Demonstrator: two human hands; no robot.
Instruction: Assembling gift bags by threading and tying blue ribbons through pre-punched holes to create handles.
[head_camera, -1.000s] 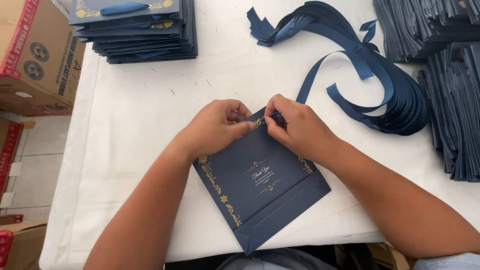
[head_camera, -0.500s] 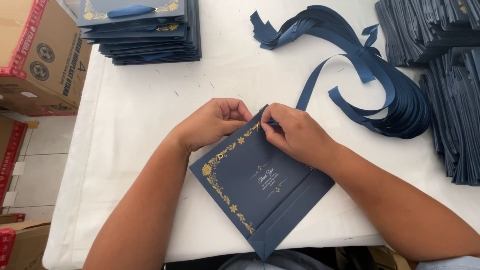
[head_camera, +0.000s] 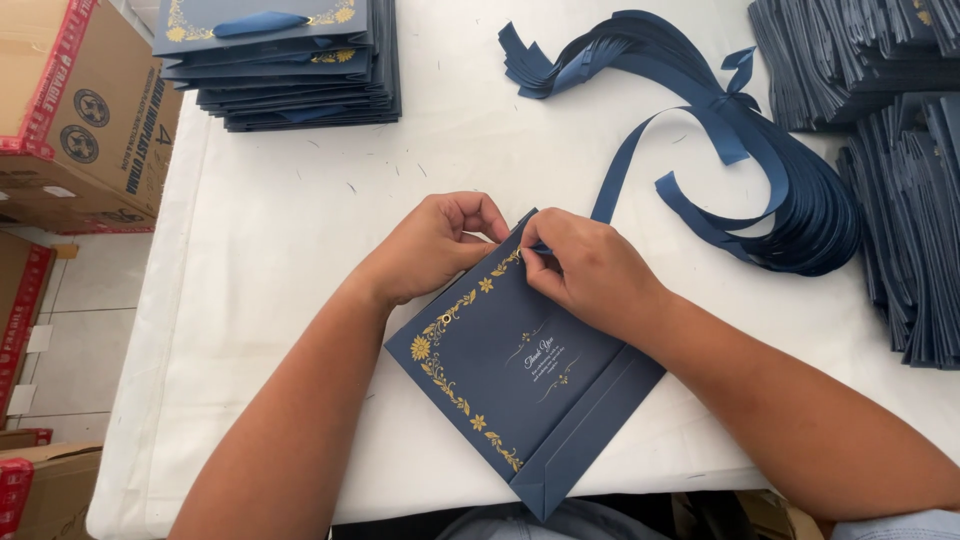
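Note:
A flat navy paper gift bag (head_camera: 510, 375) with gold floral trim lies tilted on the white table (head_camera: 300, 230), its folded bottom hanging over the front edge. My left hand (head_camera: 435, 245) grips the bag's top edge at the left. My right hand (head_camera: 585, 270) pinches the end of a navy ribbon (head_camera: 620, 165) at a hole near the bag's top edge. The ribbon runs up from my fingers toward a bundle of ribbons (head_camera: 760, 190) to the right.
A stack of finished navy bags (head_camera: 285, 60) with ribbon handles sits at the far left of the table. Piles of flat navy bags (head_camera: 900, 180) fill the right side. Cardboard boxes (head_camera: 80, 110) stand on the floor left of the table.
The bag has rotated and slid so its top edge now points up and right. Both hands stayed at the top edge, the right one still pinching the ribbon end.

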